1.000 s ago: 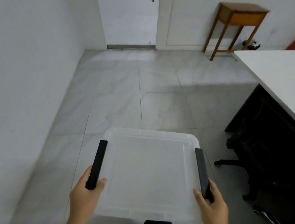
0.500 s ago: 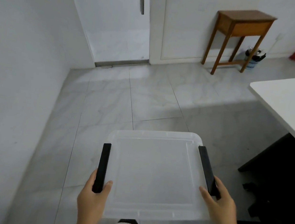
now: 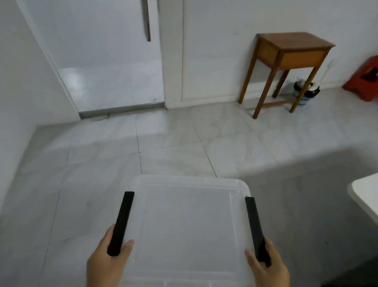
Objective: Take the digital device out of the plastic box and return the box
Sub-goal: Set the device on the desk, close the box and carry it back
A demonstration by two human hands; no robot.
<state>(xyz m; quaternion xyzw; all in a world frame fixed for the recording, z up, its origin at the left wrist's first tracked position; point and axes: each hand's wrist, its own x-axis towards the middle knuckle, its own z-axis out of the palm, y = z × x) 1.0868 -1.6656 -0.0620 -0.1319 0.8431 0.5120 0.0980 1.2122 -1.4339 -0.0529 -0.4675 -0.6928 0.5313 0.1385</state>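
Both hands carrying the lidded plastic box [image 3: 186, 231] above the tiled floor [image 3: 105, 164].
Left hand [image 3: 108, 260] is gripping its left black handle [image 3: 121, 221]; right hand [image 3: 268, 272] is gripping the right black handle [image 3: 255, 227].

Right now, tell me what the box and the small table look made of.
Box: translucent, frosted-looking plastic; the floor tiles show faintly through it. Its side latches look like matte black plastic. Small table: apparently wood, brown with a slightly glossy finish, visible grain unclear.

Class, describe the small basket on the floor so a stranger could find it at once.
Find the wooden side table against the far white wall. The basket stands between its back legs, pale blue with dark things inside, unlike the red stool further right.
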